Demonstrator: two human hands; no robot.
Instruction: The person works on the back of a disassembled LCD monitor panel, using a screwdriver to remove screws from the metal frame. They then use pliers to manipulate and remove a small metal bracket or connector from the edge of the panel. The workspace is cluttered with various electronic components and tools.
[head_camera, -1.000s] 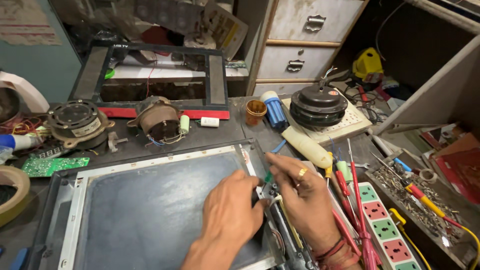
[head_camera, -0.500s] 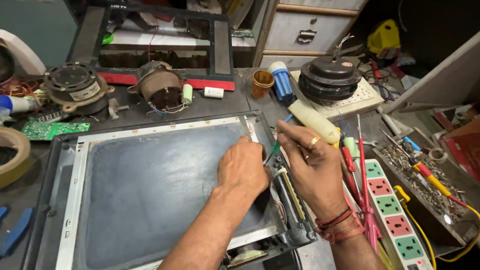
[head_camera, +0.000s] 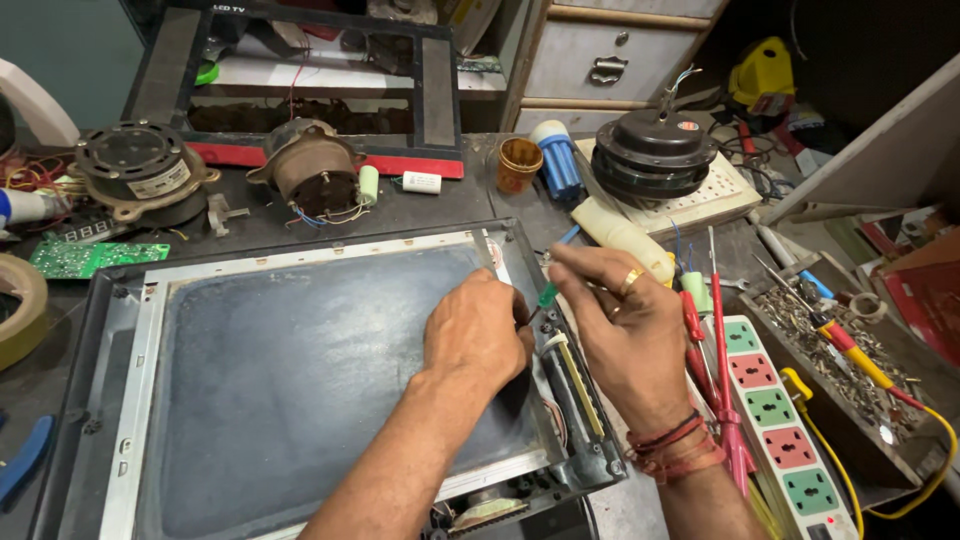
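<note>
Toward the bench's left edge: a roll of tape (head_camera: 18, 310), a green circuit board (head_camera: 78, 256), and behind them a round motor (head_camera: 135, 175) and a smaller brown motor (head_camera: 312, 178).

Filling the bench's middle: a flat panel (head_camera: 300, 370) with dark screen face up in a pale metal frame, near edge overhanging toward the viewer. Probably stiff across the frame but fragile at the glass face and along the exposed strip of electronics on its right edge; best held by the metal frame at two opposite sides, never by the face or the thin wires. Likely fairly light for its spread, awkward rather than heavy.

At the panel's right edge: left hand (head_camera: 478, 335) curled, knuckles up, fingertips pressed at the frame; grip hidden under the hand, so cannot tell whether anything is pinched. Just beside it, right hand (head_camera: 620, 335), ring on one finger, grip closed on a thin green-handled screwdriver (head_camera: 548, 294), tip angled down toward the frame's right rail.

Toward the bench's right edge: red-handled probes (head_camera: 715, 330), a white power strip (head_camera: 790, 420) with coloured sockets, and a tray of screws (head_camera: 850, 350).

Against half a second ago: both hands in nearly the same spot on the right rail, the right drawn slightly closer to the left, the view tipped a little nearer.
</note>
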